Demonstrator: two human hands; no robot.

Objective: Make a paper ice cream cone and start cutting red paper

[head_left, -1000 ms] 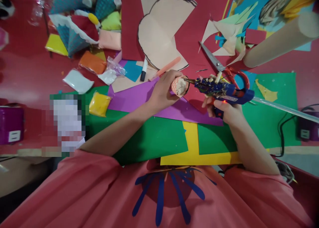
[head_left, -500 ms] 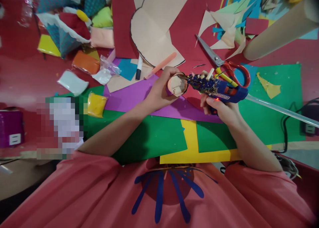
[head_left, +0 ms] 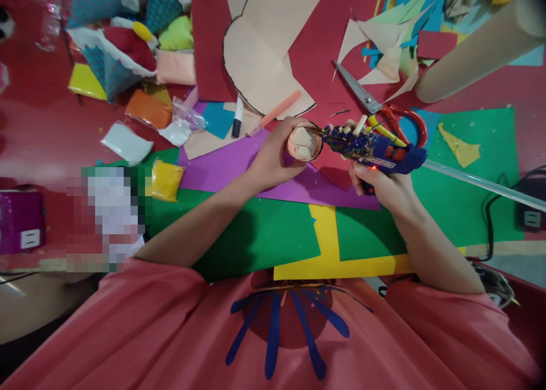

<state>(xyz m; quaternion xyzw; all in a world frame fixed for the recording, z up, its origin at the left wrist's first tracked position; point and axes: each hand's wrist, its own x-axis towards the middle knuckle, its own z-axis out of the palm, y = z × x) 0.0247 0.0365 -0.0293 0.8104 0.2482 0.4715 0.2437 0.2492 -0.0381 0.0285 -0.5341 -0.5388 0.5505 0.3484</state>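
My left hand [head_left: 273, 151] is wrapped round a small paper cone or cup [head_left: 304, 142] with a pale filling and a dark rim, its opening turned up. Closed on the handle of a blue glue gun [head_left: 384, 154] is my right hand [head_left: 379, 182]. Bits of dried glue and scraps crust the front of the gun, and a small red light glows on it. The nozzle is at the cup's right rim; whether it touches I cannot tell. A clear glue stick [head_left: 486, 183] sticks out of the gun's back. Behind the gun lie orange-handled scissors [head_left: 369, 97].
Purple paper [head_left: 226, 162], green sheets [head_left: 264, 233] and yellow paper [head_left: 326, 236] lie under my arms. Beyond are a beige paper cutout [head_left: 256, 49], a marker [head_left: 238, 117], paper scraps [head_left: 388, 49] and a tube [head_left: 473, 49]. Clay packets [head_left: 149, 108] and blue cones [head_left: 113, 69] stand left.
The view has shifted slightly. My right hand has moved a little to the right on the glue gun's handle, and the nozzle stays at the cup's rim. My left hand has barely moved.
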